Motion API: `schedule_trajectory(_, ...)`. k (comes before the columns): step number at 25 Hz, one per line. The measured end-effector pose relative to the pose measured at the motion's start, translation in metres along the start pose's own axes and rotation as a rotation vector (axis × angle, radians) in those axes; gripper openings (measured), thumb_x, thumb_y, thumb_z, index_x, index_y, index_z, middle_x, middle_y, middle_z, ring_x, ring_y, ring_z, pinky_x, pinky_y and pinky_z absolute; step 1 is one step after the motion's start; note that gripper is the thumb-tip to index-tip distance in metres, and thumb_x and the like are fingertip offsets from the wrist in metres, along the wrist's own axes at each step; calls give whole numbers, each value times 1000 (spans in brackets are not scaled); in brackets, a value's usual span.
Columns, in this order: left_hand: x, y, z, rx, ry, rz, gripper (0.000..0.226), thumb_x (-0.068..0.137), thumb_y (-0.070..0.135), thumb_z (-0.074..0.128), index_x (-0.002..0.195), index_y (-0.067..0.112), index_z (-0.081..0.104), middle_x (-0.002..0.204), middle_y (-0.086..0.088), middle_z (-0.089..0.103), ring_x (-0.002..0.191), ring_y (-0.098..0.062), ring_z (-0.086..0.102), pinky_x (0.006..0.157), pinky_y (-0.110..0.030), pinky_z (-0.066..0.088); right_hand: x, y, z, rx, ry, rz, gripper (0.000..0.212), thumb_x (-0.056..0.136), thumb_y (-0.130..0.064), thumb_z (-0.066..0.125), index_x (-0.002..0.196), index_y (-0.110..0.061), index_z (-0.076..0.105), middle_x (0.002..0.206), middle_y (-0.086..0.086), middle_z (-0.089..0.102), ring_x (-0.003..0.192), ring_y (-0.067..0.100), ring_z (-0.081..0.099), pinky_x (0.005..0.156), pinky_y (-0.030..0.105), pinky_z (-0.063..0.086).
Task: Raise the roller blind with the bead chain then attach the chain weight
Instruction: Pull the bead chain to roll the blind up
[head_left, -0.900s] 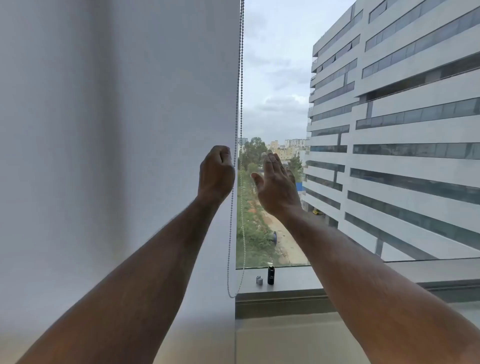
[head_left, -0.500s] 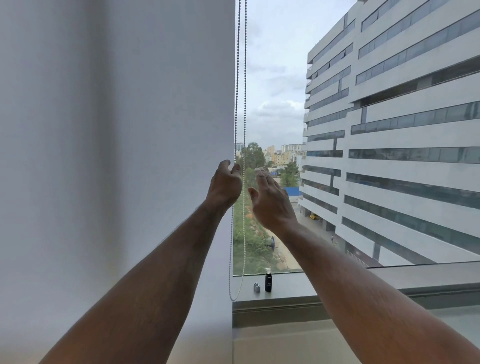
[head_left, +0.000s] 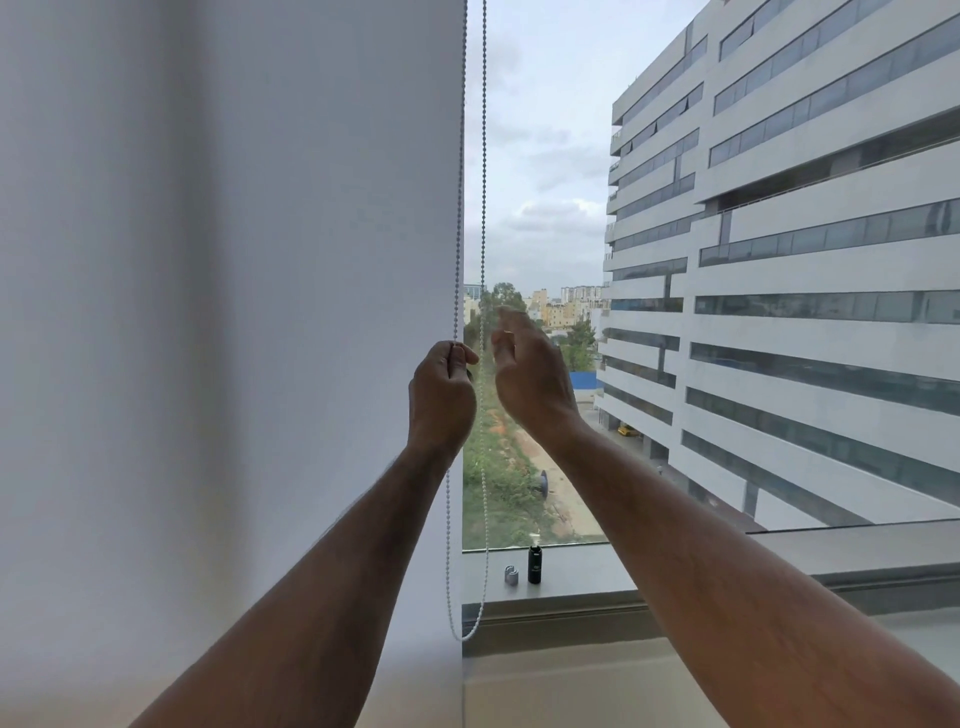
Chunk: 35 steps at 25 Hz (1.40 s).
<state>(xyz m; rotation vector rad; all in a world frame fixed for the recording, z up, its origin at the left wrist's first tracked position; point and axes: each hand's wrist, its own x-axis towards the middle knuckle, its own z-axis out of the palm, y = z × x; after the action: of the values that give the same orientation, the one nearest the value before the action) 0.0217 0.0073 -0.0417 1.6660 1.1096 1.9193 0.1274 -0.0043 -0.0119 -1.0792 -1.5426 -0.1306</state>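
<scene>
A white roller blind (head_left: 234, 312) covers the left half of the view, lowered past the sill. Its white bead chain (head_left: 484, 156) hangs in a loop along the blind's right edge, with two strands running down to a bottom bend (head_left: 467, 635). My left hand (head_left: 441, 397) is closed around the left strand at mid height. Just right of the other strand, my right hand (head_left: 530, 374) is raised with its fingers apart, holding nothing. A small grey chain weight (head_left: 511, 576) sits on the window sill (head_left: 582, 569).
A small black bottle (head_left: 534, 564) stands on the sill beside the grey piece. The window glass (head_left: 545, 182) to the right of the blind shows a large white building and greenery outside. A ledge runs below the sill.
My left hand dropped lower, opened briefly, then closed on the left chain strand. My right hand stayed open and shifted closer to the chain. The view tilted slightly.
</scene>
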Motion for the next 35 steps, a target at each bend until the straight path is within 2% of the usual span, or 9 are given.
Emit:
schedule_trajectory(3,-14,-2,-2,-48,28,31,29,108,14,42,90,17,65,71,2,61,55,1,49,52,-15,42,10,-23,-6,223,-1,88,35,107,-21,45,138,-16,59,119,9,74,97,15,66,86,38,58)
schedule_trajectory(7,-26,8,-2,-101,-5,51,34,109,13,41,82,20,60,72,1,58,65,-9,51,66,-32,49,20,-52,-4,535,-87,190,31,107,-18,44,131,-11,62,110,8,75,102,21,72,87,36,56)
schedule_trajectory(9,-32,13,-1,-98,-13,64,38,109,12,41,76,26,55,68,7,55,61,-6,48,61,-28,44,23,-65,-4,719,-116,265,29,107,-17,45,126,-9,65,95,4,75,83,16,74,73,29,54)
schedule_trajectory(13,-39,15,-1,-160,-76,87,36,108,10,42,74,15,53,59,11,49,55,-4,41,52,-23,35,20,-71,-4,814,1,293,26,104,-9,48,95,-9,73,59,0,49,45,11,37,44,24,31)
schedule_trajectory(17,-44,6,-1,-307,-128,12,35,111,14,39,84,-1,55,61,0,52,52,-10,45,49,-29,38,7,-66,-1,824,44,271,29,104,-13,49,83,-17,69,59,-2,40,49,10,30,45,25,26)
schedule_trajectory(23,-26,22,-17,-341,-89,-6,37,113,17,33,114,7,69,93,-3,78,83,-9,75,71,-25,62,-23,-42,2,727,64,311,28,105,-20,52,85,-18,72,72,1,66,73,24,67,71,49,60)
schedule_trajectory(30,15,84,-17,-398,-83,-10,29,111,18,43,124,8,67,108,-12,78,103,-26,77,86,-38,62,-52,-30,10,787,75,296,25,104,-4,53,90,-5,74,82,16,66,75,21,56,73,34,55)
schedule_trajectory(33,25,103,-12,-436,-122,-3,29,111,17,44,128,5,64,108,-11,77,99,-23,78,77,-31,64,-75,-22,17,765,69,336,25,104,-5,52,88,-6,72,82,31,58,67,24,48,59,23,50)
schedule_trajectory(35,30,108,-9,-455,-123,-3,29,111,16,44,128,5,64,105,-9,78,88,-18,78,69,-26,63,-91,-16,23,780,44,366,25,104,-6,52,88,-7,72,72,21,52,67,18,41,55,15,39)
